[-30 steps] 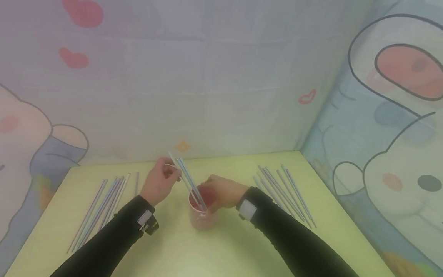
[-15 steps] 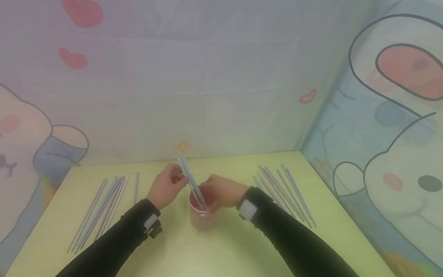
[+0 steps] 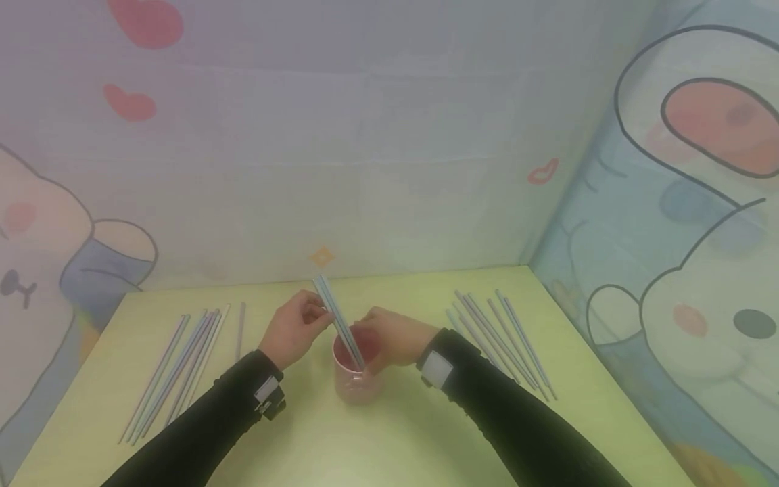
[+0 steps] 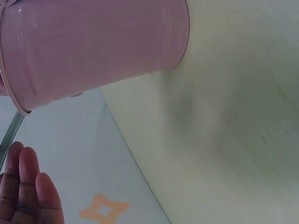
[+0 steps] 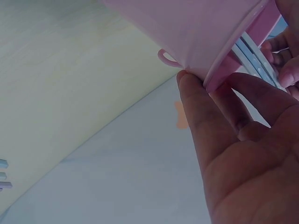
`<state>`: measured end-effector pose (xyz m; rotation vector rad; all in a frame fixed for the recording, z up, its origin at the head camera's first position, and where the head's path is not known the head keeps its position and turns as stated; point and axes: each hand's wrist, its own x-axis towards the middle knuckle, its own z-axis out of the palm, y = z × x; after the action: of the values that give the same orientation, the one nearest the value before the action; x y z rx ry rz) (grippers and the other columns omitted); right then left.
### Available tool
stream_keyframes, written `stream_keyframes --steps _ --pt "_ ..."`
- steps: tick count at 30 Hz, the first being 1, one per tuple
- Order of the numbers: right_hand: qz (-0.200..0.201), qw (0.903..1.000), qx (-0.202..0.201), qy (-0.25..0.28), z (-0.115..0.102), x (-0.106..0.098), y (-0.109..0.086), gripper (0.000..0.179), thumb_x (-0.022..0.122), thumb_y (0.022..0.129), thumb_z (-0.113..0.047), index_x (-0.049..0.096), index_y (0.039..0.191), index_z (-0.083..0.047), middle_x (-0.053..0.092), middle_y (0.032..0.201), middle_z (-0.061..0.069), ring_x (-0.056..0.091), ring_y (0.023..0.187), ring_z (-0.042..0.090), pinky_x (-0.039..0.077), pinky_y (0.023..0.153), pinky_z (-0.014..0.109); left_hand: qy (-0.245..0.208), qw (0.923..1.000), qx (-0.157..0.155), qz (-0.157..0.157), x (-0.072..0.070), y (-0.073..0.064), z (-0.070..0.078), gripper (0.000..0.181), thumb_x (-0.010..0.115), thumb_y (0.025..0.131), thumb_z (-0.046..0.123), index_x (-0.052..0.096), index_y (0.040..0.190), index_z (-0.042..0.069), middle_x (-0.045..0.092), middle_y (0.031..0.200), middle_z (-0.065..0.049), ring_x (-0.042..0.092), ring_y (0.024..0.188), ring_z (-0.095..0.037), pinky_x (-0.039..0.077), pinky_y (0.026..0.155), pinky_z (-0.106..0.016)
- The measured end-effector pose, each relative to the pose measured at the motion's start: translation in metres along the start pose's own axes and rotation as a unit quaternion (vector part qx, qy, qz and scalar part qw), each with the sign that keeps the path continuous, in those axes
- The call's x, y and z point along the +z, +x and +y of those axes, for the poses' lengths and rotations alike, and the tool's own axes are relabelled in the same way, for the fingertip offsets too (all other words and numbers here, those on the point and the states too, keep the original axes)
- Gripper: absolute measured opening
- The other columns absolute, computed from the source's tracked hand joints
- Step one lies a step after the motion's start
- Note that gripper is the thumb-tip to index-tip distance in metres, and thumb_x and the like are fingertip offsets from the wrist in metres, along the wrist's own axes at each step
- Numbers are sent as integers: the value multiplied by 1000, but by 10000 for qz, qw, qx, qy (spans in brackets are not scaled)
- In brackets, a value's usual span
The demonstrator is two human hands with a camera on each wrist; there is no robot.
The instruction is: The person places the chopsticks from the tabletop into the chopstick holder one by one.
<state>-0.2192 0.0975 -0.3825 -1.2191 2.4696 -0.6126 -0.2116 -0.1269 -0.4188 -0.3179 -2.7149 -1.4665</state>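
Note:
A small pink bucket (image 3: 356,391) stands upright on the table, with several pale chopsticks (image 3: 336,316) leaning out of it to the left. My left hand (image 3: 291,329) pinches at the upper part of these chopsticks; which ones its fingers hold is partly hidden. At the bucket's far right rim, my right hand (image 3: 398,338) grips the wall. In the right wrist view its fingers (image 5: 201,107) lie on both sides of the rim, near a small loop (image 5: 168,59) on the bucket. The left wrist view shows the bucket's side (image 4: 93,42) and some left fingers (image 4: 29,182).
Several chopsticks (image 3: 170,372) lie on the left of the yellow table (image 3: 341,453), with a single chopstick (image 3: 240,328) beside them. Another loose group of chopsticks (image 3: 502,338) lies on the right. A printed cloth wall (image 3: 389,169) closes off the back.
My left hand has moved right and slightly down. The chopstick it held apart has come in against the others in the bucket. My right hand stays at the rim.

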Motion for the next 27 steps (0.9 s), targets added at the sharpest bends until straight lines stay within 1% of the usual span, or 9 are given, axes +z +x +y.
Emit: stream_keyframes --steps 4,8,11,14,18,23,27 --pt "-19 10000 0 -2 0 0 1 41 92 74 -4 74 111 -9 75 100 6 70 96 26 55 91 34 64 9999 105 47 -7 -3 -2 29 67 101 20 59 122 1 73 108 -15 70 106 -33 55 93 -51" --pt "-32 9992 274 -281 1 1 1 44 93 75 -10 74 114 -12 73 105 4 65 102 23 51 95 36 260 9994 130 175 -20 -1 -14 30 65 102 21 60 124 0 72 110 -17 70 104 -33 55 90 -51" --pt "-21 9982 358 -486 2 1 1 46 94 74 -13 73 114 -14 71 106 4 62 103 21 49 96 36 460 9984 133 295 -33 2 -31 30 62 103 20 60 124 -2 71 113 -20 68 106 -36 53 91 -53" --pt "-2 9982 200 -568 4 1 1 45 94 73 -12 73 113 -12 71 104 4 63 100 20 50 94 35 751 9962 124 420 -46 4 -50 29 61 103 18 62 122 -3 69 116 -23 65 108 -41 51 93 -56" --pt "20 9982 -15 -592 4 0 1 44 94 72 -12 73 110 -11 72 100 4 64 96 20 51 91 33 1076 9928 -40 525 -60 5 -76 28 59 102 17 63 120 -4 68 117 -26 63 108 -43 50 92 -58" --pt "-2 9985 -177 -511 2 0 0 41 93 73 -10 73 108 -9 73 96 5 67 94 24 51 88 30 1301 9898 -276 513 -73 4 -102 28 58 101 13 62 119 -8 66 117 -30 63 105 -45 51 88 -58" --pt "-5 9994 -197 -284 1 1 1 40 93 73 -8 74 108 -12 74 97 4 70 95 25 53 91 32 1672 9834 -508 496 -79 2 -116 29 58 99 9 60 119 -11 66 116 -32 63 103 -48 51 87 -59"
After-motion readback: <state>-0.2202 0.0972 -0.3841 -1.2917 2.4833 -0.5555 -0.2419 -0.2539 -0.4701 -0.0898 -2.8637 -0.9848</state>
